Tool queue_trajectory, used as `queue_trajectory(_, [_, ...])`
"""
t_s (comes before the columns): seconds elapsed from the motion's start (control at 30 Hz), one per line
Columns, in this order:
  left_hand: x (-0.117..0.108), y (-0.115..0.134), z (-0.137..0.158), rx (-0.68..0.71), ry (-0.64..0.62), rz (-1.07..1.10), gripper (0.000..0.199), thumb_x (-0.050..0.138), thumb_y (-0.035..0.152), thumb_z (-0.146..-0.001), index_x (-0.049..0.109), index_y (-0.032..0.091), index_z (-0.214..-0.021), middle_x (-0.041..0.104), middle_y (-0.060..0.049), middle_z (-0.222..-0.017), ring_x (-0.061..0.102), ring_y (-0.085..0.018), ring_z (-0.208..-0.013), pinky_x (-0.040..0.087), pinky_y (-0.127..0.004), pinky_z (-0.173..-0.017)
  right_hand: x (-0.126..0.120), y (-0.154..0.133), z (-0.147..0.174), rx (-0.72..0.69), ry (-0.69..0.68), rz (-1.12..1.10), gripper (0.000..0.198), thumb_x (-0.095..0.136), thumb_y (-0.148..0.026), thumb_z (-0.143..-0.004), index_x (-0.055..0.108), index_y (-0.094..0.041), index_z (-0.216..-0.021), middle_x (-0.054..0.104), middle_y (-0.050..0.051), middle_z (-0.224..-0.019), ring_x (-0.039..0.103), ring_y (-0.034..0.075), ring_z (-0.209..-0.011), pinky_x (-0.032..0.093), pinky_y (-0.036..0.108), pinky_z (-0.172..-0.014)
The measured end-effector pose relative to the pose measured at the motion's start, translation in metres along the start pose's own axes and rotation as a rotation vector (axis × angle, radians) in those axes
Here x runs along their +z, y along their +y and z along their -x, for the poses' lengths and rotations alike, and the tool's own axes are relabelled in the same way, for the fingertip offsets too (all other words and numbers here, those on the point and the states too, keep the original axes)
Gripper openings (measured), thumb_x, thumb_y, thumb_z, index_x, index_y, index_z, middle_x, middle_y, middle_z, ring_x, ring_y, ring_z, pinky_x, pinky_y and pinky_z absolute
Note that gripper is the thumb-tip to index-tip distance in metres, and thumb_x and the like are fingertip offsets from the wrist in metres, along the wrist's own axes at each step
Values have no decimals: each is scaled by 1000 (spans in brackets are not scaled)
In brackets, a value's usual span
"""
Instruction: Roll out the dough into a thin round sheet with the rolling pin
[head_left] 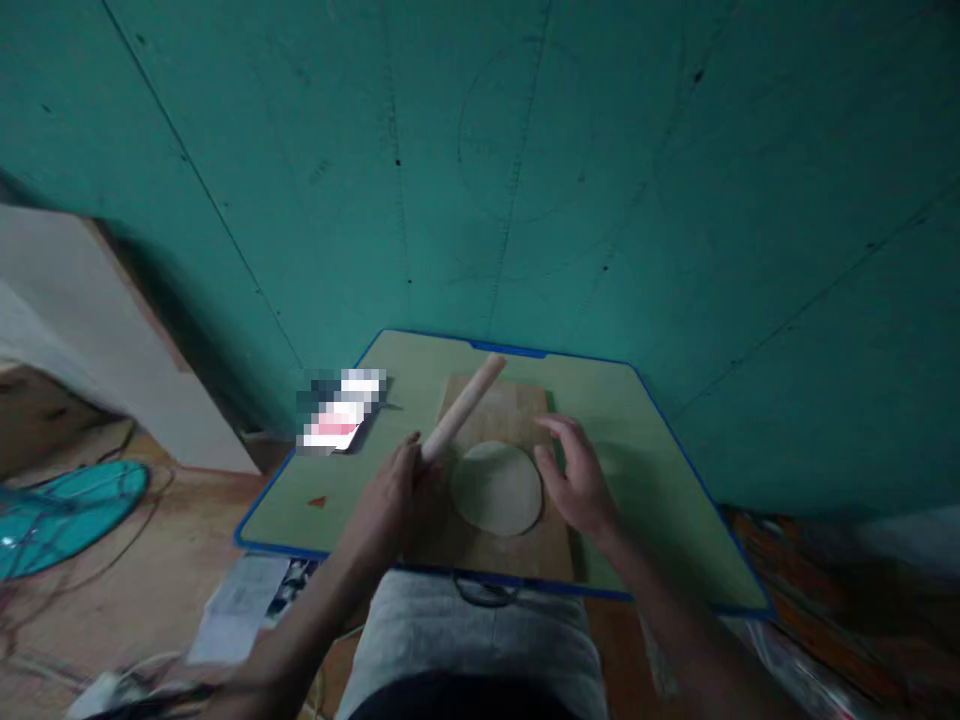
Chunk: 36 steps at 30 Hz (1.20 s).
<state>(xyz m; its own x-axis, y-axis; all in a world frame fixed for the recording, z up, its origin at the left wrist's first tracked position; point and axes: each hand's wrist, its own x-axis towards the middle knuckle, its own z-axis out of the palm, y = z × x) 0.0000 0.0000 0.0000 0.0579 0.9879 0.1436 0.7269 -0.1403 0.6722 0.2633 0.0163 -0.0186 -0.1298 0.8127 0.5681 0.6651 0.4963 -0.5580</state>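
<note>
A flat round sheet of dough (497, 490) lies on a wooden cutting board (517, 400). My left hand (401, 480) is closed around the lower end of a pale rolling pin (466, 405), which slants up to the right beside the dough, over the board. At the dough's right edge is my right hand (574, 470), with thumb and fingers apart and nothing held between them. I cannot tell whether its thumb touches the dough.
The board rests on a small pale table (637, 470) with a blue rim. A phone-like device (341, 412), blurred out, stands at the table's left. A small reddish scrap (317, 501) lies nearby. Behind the table rises a green wall (495, 180).
</note>
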Motion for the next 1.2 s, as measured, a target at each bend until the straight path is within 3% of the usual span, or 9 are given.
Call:
queue_trajectory(0.1, [-9,-8,4,-31,-7,-7,32,42,49,-89,56,22,-100,71,-6,-82,68,-24,-73,45,-29,-61,6,-11,11,16,-353,47,56,60,-39,-92,48,-21,-144,48,17,-151,42,30,-142,41,51,-114])
queue_trajectory(0.23, [-14,-13,10,-6,10,5,28,45,48,-89,56,23,-94,68,-2,-73,66,-22,-65,43,-28,-59,7,-29,16,138,-619,190,81,75,-47,-80,44,-21,-150,33,16,-163,28,33,-151,35,51,-118])
queue_trajectory(0.43, [-21,-10,11,-2,-25,-182,22,47,38,-95,60,23,-104,70,-2,-77,67,-21,-66,39,-26,-56,3,-59,35,239,-481,416,73,69,-48,-86,48,-12,-147,48,21,-152,45,39,-140,42,54,-112])
queue_trajectory(0.57, [-24,-3,15,197,-119,-387,14,54,30,-96,65,24,-104,71,-3,-92,68,-19,-72,39,-26,-56,-22,-62,44,161,-208,379,47,54,-40,-96,57,-15,-135,68,16,-126,64,32,-116,53,48,-97])
queue_trajectory(0.7, [-13,7,27,423,-204,-480,14,59,24,-95,67,25,-106,70,-4,-95,68,-22,-78,47,-29,-61,-46,-51,36,70,91,356,30,47,-34,-99,64,-19,-117,70,14,-110,66,28,-106,55,44,-92])
queue_trajectory(0.77, [-3,12,34,520,-179,-497,13,61,24,-95,67,23,-105,70,-6,-101,68,-24,-86,53,-34,-69,-43,-46,32,9,68,352,30,46,-33,-99,64,-17,-118,69,14,-114,64,27,-110,53,44,-96])
queue_trajectory(0.9, [13,16,44,626,-52,-516,23,53,22,-98,63,17,-118,68,-12,-124,65,-29,-111,55,-43,-90,-15,-42,29,-3,-156,430,35,42,-30,-101,65,-14,-122,67,15,-125,60,28,-118,50,44,-100])
queue_trajectory(1.03, [21,15,37,558,72,-614,46,44,36,-102,52,7,-138,61,-21,-136,54,-39,-128,47,-55,-102,5,-40,16,50,-272,550,37,40,-24,-99,67,-16,-122,68,13,-127,55,30,-125,38,48,-113])
queue_trajectory(1.2, [19,15,0,443,0,-631,46,38,47,-104,60,16,-130,61,-17,-137,53,-37,-129,45,-53,-103,13,-29,-20,84,-346,592,38,43,-24,-94,69,-18,-122,66,12,-130,55,28,-125,32,44,-115])
